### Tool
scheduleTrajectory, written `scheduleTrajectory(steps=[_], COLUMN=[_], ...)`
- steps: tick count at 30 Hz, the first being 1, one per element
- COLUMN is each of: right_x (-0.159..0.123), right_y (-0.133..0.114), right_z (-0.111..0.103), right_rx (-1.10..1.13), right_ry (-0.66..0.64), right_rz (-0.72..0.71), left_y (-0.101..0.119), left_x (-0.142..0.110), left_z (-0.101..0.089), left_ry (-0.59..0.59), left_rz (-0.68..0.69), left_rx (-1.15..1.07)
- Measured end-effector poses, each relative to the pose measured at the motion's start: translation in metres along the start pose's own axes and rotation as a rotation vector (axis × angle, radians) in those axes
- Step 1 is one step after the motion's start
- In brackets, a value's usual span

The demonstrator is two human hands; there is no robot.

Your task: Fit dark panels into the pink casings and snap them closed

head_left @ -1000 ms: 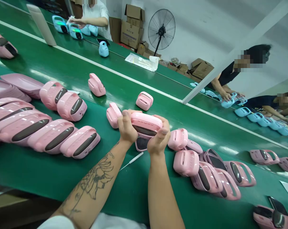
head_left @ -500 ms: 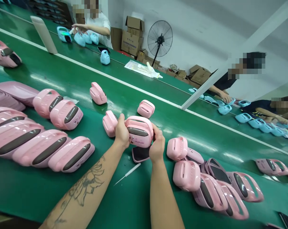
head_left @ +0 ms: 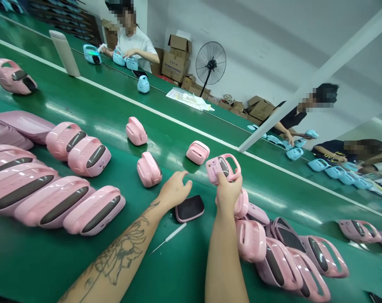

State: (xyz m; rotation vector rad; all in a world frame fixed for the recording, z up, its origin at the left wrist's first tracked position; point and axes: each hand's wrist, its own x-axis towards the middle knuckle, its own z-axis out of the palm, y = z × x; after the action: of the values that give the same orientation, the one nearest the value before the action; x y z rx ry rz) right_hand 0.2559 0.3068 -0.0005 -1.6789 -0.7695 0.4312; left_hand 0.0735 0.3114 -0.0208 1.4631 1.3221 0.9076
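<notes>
- Right hand (head_left: pixel 228 194) is clenched round a pink plastic case (head_left: pixel 223 168), holding it up over a heap of pink cases (head_left: pixel 250 240), its long axis running across the forearm.
- Left hand (head_left: pixel 174 190) is open and empty, fingers spread, farther from the held case, just beside a dark pink-rimmed panel (head_left: pixel 190 208).
- A white-handled pick (head_left: pixel 174 232) lies near, on the green conveyor belt (head_left: pixel 29 261).
- Farther off, a co-worker (head_left: pixel 137 44) reaches over blue cases (head_left: pixel 132 63).

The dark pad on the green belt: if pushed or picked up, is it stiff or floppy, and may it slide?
The pad is probably stiff, as its pink rim keeps a clean shape. It looks thin and flat, so it likely slides on the glossy green belt rather than rolling.
</notes>
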Motion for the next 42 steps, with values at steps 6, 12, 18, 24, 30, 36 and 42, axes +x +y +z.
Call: scheduleTrajectory(steps=[6,12,18,24,30,36,42], right_x=[0.046,0.028,-0.024,-0.04,-0.047,-0.048,-0.046], right_y=[0.012,0.023,0.028,0.041,0.047,0.044,0.035], right_z=[0.035,0.022,-0.034,-0.048,-0.051,-0.052,-0.059], right_rx=[-0.291,-0.427,-0.491,-0.496,-0.484,-0.426,-0.271], right_ry=[0.248,0.122,-0.397,-0.649,-0.636,-0.621,-0.618], right_rz=[0.023,-0.086,-0.167,-0.101,-0.106,-0.137,-0.075], left_y=[-0.009,-0.009,-0.005,-0.002,0.003,0.004,0.007], left_x=[-0.006,-0.001,-0.002,-0.006,-0.008,-0.007,-0.009], left_z=[-0.011,-0.02,-0.021,-0.023,-0.022,-0.019,-0.019], left_ry=[-0.304,-0.467,-0.461,-0.487,-0.453,-0.432,-0.436], left_rz=[0.09,0.13,0.108,0.082,0.111,0.142,0.144], left_rx=[0.339,0.425,0.415,0.453,0.456,0.37,0.215])
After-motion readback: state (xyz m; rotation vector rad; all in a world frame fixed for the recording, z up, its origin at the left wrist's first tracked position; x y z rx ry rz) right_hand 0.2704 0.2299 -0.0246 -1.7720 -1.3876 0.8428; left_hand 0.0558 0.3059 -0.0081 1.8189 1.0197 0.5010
